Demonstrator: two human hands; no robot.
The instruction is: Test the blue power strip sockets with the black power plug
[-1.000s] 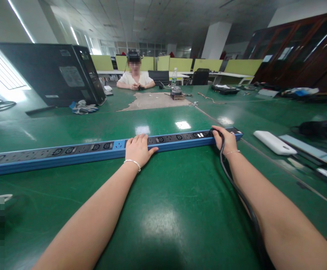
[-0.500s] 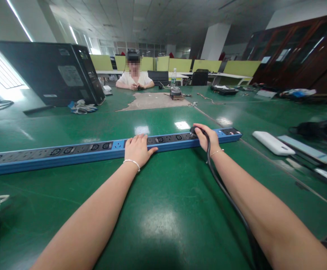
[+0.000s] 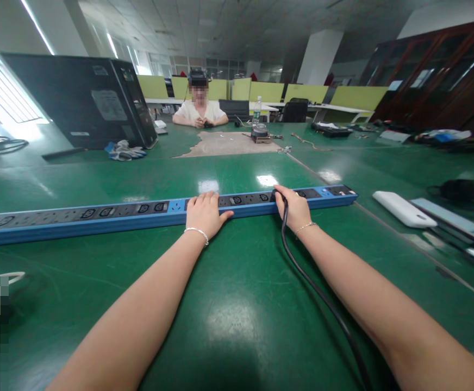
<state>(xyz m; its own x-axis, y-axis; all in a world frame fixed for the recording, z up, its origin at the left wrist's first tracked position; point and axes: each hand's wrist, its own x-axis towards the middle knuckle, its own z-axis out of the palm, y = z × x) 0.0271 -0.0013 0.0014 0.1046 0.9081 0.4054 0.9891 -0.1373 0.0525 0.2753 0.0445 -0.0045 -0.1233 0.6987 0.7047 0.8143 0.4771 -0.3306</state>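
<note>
A long blue power strip (image 3: 155, 220) with black sockets lies across the green table (image 3: 229, 282). Draped over its middle, my left hand (image 3: 205, 213) grips the strip, fingers across the top and thumb along the near side. Farther right, my right hand (image 3: 294, 209) is closed on a black plug (image 3: 274, 196) at the strip's socket face. The fingers partly hide the plug, and I cannot tell whether its pins are in a socket. From under this hand a black cable (image 3: 310, 277) runs down to the bottom edge.
A white power bank (image 3: 404, 209) and a phone-like slab (image 3: 453, 218) lie at the right. Behind the strip are gloves (image 3: 125, 151), a black computer case (image 3: 78, 103) and a bottle (image 3: 257, 111). Another person (image 3: 200, 111) sits across the table.
My right hand has moved left along the strip with the plug, which now sits lower against the sockets. My left hand stays on the strip. The whole view has shifted slightly.
</note>
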